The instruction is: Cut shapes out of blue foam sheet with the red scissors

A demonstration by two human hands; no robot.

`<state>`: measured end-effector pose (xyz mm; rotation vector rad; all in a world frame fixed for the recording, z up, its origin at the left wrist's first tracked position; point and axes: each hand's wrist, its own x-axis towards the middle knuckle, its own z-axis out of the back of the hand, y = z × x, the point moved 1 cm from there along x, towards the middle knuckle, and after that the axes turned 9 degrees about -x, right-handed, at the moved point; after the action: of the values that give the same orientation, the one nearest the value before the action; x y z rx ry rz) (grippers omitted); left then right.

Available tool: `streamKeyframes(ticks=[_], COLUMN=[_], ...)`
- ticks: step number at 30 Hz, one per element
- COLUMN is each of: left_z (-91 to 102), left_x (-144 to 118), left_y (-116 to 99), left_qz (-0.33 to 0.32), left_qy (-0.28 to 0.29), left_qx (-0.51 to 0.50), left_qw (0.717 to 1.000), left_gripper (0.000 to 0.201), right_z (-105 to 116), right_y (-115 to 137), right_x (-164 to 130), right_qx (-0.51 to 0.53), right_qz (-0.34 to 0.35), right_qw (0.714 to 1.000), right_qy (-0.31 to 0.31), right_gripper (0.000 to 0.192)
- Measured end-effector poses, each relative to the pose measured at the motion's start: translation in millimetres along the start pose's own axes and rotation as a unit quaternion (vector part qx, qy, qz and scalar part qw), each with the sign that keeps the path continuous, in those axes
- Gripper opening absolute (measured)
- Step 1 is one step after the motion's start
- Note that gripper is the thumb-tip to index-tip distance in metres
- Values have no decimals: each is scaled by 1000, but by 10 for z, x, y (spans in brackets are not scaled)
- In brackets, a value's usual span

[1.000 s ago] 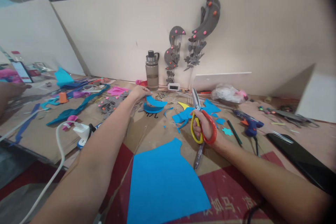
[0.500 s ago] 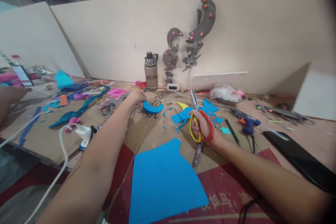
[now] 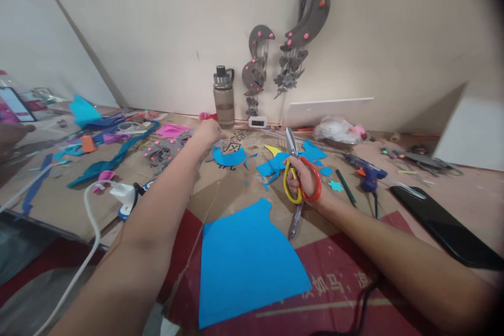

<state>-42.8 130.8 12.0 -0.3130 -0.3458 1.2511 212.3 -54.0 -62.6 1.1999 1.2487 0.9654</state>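
The right hand has its grip closed through the red and yellow handles of the steel scissors, blades pointing up. The left hand reaches far across the cardboard-covered worktop, its grip hidden, just beside the blue foam crescent.

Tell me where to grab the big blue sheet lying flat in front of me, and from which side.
Pinch the blue sheet at its near-left corner, coming from the near edge: it lies flat, and that corner appears to overhang the cardboard, giving room for fingers underneath.

R hand grips scissors upright; L hand by blue crescent.
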Motion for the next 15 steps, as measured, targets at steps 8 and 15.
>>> streamKeyframes(ticks=[8, 15], left_z=[-85, -282], left_x=[-225, -332], left_y=[-551, -794], left_qz=[-85, -126], left_qy=[76, 104], left_qx=[-98, -98], left_qw=[989, 982], left_gripper=[30, 26], right_z=[-18, 80], right_y=[72, 419], right_x=[-27, -9], right_qx=[47, 59], right_qz=[8, 88], right_qw=[998, 994], right_qy=[29, 34], right_gripper=[38, 34])
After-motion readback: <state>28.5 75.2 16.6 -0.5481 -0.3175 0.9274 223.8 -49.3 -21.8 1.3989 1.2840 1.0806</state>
